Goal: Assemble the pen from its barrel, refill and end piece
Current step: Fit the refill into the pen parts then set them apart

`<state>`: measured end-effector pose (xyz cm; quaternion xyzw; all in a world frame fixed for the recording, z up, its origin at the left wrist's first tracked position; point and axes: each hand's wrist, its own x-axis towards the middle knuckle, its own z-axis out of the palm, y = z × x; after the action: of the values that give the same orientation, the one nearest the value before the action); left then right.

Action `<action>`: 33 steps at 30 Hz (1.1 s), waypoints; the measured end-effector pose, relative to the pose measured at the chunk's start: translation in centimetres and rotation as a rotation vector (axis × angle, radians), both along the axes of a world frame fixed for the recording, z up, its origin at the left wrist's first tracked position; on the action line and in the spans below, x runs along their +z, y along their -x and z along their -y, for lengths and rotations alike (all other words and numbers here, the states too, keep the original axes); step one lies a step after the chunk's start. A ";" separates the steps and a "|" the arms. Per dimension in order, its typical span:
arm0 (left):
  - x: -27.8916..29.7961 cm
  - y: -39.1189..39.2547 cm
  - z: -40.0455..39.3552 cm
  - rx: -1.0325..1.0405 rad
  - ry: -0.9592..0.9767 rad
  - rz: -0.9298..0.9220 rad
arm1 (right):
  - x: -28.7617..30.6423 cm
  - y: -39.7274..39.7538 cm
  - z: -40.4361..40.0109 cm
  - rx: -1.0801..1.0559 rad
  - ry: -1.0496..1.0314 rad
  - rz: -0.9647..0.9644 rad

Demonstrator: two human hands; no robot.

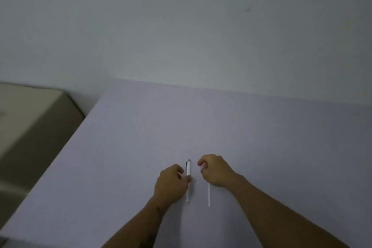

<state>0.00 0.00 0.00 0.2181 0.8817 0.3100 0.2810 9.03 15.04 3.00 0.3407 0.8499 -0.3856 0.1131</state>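
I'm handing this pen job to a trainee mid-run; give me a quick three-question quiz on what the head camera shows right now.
1. True or false: the refill is already inside the barrel.
2. Which hand is on the barrel? A) left hand B) right hand C) neither
3. Fill in: both parts lie on the ___.

Key: 1 false, they lie apart, side by side. 2 A. 3 table. The end piece cannot be made out.

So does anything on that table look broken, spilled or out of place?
Nothing stands out. The barrel and the thin refill lie roughly parallel on the table, one at each hand, left hand and right hand. No end piece shows.
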 end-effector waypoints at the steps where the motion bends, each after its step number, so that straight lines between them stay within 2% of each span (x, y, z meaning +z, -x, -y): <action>1: -0.4 -0.1 -0.4 -0.030 0.061 -0.032 | -0.5 0.1 -0.3 -0.003 -0.012 0.018; 3: -1.0 -0.4 -1.1 -0.091 0.185 -0.126 | -1.0 0.3 -0.8 -0.001 -0.023 0.046; 7: -1.9 -1.3 -2.1 -0.125 0.257 -0.130 | -2.3 0.7 -1.4 0.013 -0.040 0.059; 13: -2.5 -1.2 -1.8 -0.037 0.188 -0.105 | -3.2 2.3 -1.8 -0.048 -0.027 0.013; 17: -2.2 -0.8 -1.8 -0.020 0.082 -0.077 | -3.2 4.2 -1.6 -0.273 0.194 -0.073; 21: -1.4 0.2 -1.5 -0.097 0.017 -0.099 | -2.8 5.3 -2.0 -0.355 0.369 -0.104; 26: -0.9 1.9 0.0 -0.144 0.099 -0.051 | -2.4 6.3 -3.6 -0.553 0.483 -0.144; 30: -1.1 1.6 1.3 -0.080 0.122 -0.046 | -2.4 6.5 -3.9 -0.363 0.452 0.041; 33: -1.1 1.3 1.4 -0.044 0.110 -0.032 | -2.8 6.6 -2.9 -0.154 0.221 0.121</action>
<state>-1.26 -1.42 -1.11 0.2264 0.8968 0.2513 0.2854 2.47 17.97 0.15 0.4130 0.7653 -0.4632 0.1709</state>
